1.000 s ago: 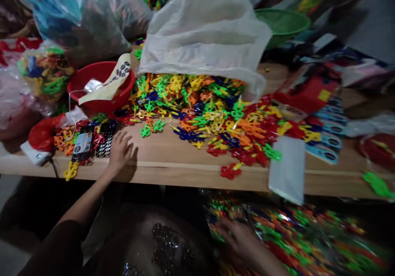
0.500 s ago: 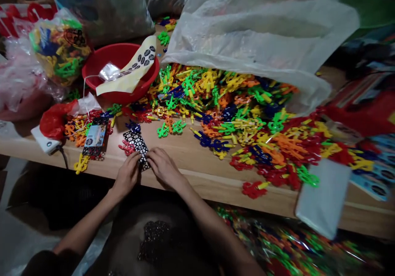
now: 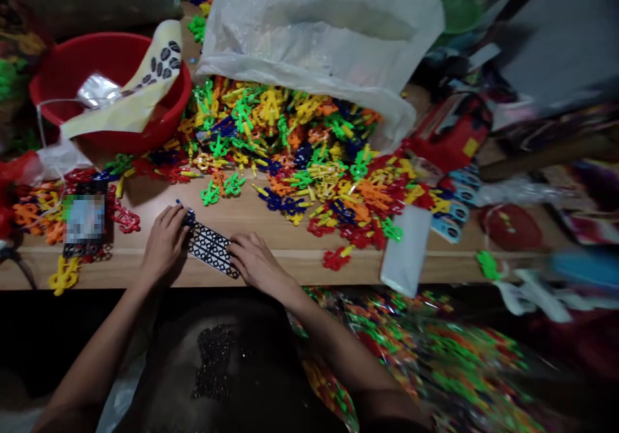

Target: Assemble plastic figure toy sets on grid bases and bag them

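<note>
Between my hands a black-and-white patterned card (image 3: 210, 249) lies slanted near the table's front edge. My right hand (image 3: 256, 264) has its fingers closed on the card's right end. My left hand (image 3: 163, 242) is at the left end, fingers closed around a small dark blue plastic piece (image 3: 188, 215), partly hidden by them. To the left of that hand lies a red plastic piece (image 3: 126, 219). Farther left, a stack of dark cards with a light blue picture card (image 3: 84, 219) on top sits among more plastic pieces.
A heap of coloured plastic pieces (image 3: 309, 162) spills from a white sack (image 3: 309, 39) across the table (image 3: 285, 262). A red bowl (image 3: 53, 71) holds a cream sticker sheet (image 3: 116, 113). A pale flat packet (image 3: 406, 252) overhangs the front edge, with bagged pieces (image 3: 387, 336) below.
The view has swung right. The patterned card has shifted right and turned more sideways. My left hand has moved from the card's lower side to the blue piece at its left end.
</note>
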`<state>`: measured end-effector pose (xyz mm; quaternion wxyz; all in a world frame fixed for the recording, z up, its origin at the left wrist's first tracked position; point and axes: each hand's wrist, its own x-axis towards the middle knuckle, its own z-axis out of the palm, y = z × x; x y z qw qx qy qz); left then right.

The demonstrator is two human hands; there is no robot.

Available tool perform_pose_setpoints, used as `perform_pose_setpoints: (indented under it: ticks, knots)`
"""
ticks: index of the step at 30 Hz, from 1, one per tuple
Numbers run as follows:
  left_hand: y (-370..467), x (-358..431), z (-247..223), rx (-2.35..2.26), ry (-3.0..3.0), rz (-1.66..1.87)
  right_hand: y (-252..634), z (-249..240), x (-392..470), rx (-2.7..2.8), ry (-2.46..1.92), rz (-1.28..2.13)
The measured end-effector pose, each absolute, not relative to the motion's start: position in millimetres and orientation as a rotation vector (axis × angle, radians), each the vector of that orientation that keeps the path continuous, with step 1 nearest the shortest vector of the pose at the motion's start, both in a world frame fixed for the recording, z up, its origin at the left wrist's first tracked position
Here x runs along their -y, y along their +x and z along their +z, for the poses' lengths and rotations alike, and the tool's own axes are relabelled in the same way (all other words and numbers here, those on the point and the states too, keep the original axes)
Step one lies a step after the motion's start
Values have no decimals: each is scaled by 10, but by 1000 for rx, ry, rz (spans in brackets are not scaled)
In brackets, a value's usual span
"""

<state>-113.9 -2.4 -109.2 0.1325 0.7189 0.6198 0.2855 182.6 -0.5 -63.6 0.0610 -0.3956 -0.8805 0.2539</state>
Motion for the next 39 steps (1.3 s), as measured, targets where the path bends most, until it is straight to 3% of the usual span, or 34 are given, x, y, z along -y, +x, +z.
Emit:
perform_pose_setpoints:
  ticks: [8,14,24,32,39]
  knots:
    - [-853,-126,-921,-1990,2025,933,2095,-336,-804,2449,-1564,651]
    - [-587,371,-990,-1833,2113,664,1769,-383,-1227,2309,-2060,650]
    - [-599,130,-1032,-1785,1957,670,2111,-634,-568,2268,-1897,635]
    - [-891,261,-963,-1450,1909,660,1728,-706,-427,1913,-1179,1325]
    - [-866,268,-970,-1453,1828,687,1207,-834,-218,1993,-1035,1478]
